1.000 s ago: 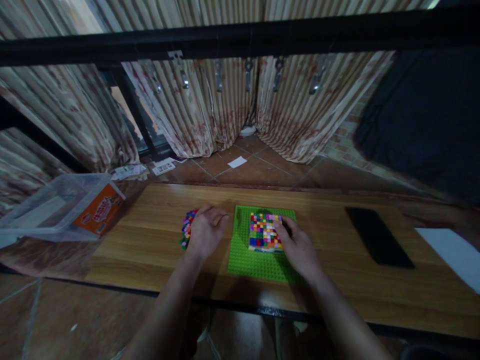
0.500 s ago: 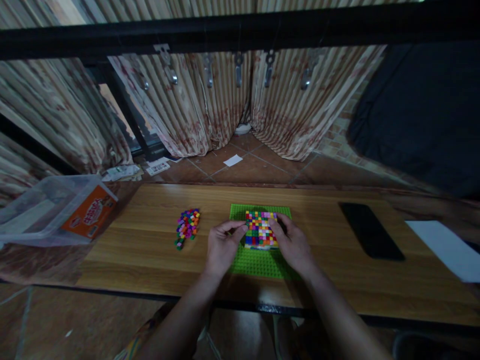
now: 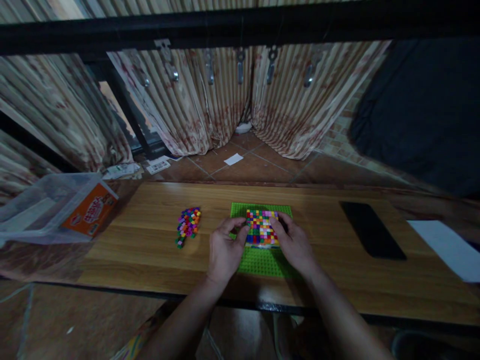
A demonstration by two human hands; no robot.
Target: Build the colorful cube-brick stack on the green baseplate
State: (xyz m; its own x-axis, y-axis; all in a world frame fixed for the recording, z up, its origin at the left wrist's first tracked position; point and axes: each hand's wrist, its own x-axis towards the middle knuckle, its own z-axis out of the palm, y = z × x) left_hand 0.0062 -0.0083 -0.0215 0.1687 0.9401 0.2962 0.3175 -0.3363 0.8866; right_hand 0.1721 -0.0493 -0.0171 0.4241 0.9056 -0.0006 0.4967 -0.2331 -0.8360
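A green baseplate (image 3: 262, 263) lies on the wooden table (image 3: 142, 250) in front of me. On it stands a square block of small multicoloured bricks (image 3: 261, 229). My left hand (image 3: 225, 248) is at the block's left edge, thumb and forefinger pinched together; what they hold, if anything, is too small to make out. My right hand (image 3: 295, 243) has its curled fingers pressed against the block's right side. A loose pile of coloured bricks (image 3: 188, 226) lies to the left, apart from both hands.
A black phone (image 3: 371, 230) lies flat at the right, with a white sheet (image 3: 446, 247) beyond it. A clear plastic tub (image 3: 41, 200) with an orange box (image 3: 90, 212) sits at the left end. Curtains and a black rail stand behind the table.
My left hand left the loose brick pile and moved right to the block's left edge, fingers pinched. My right hand stayed at the block's right side.
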